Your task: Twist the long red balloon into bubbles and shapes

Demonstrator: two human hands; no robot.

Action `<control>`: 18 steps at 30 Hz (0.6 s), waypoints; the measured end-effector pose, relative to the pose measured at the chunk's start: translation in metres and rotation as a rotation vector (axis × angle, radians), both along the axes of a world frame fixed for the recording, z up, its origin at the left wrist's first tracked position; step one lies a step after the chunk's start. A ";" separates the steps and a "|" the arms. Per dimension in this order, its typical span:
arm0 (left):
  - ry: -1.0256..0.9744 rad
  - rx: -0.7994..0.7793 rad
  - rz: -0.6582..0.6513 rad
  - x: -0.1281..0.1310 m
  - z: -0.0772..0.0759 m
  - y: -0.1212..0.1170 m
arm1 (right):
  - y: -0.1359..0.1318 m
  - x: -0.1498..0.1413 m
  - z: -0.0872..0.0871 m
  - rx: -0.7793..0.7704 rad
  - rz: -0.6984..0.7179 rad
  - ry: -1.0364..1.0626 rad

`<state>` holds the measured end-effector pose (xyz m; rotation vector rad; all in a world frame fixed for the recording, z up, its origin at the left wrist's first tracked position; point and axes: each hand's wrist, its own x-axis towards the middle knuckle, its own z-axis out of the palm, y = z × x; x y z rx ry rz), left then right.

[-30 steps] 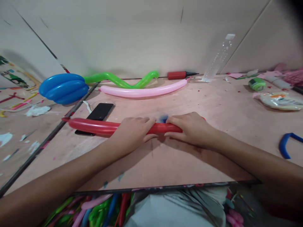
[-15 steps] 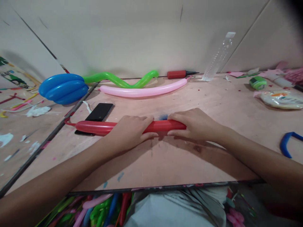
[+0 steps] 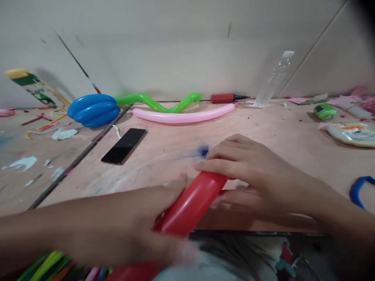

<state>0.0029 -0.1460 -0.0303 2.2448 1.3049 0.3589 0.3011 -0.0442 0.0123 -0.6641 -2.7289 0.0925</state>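
A long red balloon (image 3: 191,203) runs diagonally from the table's near edge up toward the middle. My right hand (image 3: 249,171) is closed around its upper end, fingers curled over the top. My left hand (image 3: 164,238) is low at the near edge, blurred by motion, against the balloon's lower part; its fingers cannot be made out. A black phone (image 3: 124,146) lies flat on the table to the left, apart from the balloon.
At the back lie a pink balloon (image 3: 183,115), a green wavy balloon (image 3: 159,103), a folded blue balloon (image 3: 93,110), a red hand pump (image 3: 227,98) and a clear bottle (image 3: 274,80). Right: green tape roll (image 3: 324,112), a packet (image 3: 350,133), a blue balloon piece (image 3: 359,190). Loose balloons lie below the table edge.
The red balloon was lying flat across the table under both hands; now it is swung toward me at a slant. My left hand dropped to the near edge and the phone is uncovered.
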 end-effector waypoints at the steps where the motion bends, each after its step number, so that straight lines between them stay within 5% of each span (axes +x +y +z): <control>1: -0.110 -0.265 -0.006 0.020 0.005 0.017 | 0.002 0.000 -0.002 0.049 -0.061 0.019; 3: -0.439 -0.440 0.170 0.056 0.013 0.054 | 0.007 -0.001 -0.006 0.166 -0.267 0.069; 7: -0.821 -0.343 0.304 0.091 0.010 0.098 | 0.017 -0.002 -0.012 0.222 -0.570 0.092; 14: -0.987 -0.443 0.400 0.086 -0.021 0.111 | 0.021 -0.004 -0.025 -0.097 -0.489 0.241; 18: -0.898 -0.413 0.378 0.084 -0.030 0.115 | 0.021 -0.012 -0.037 -0.239 -0.487 0.289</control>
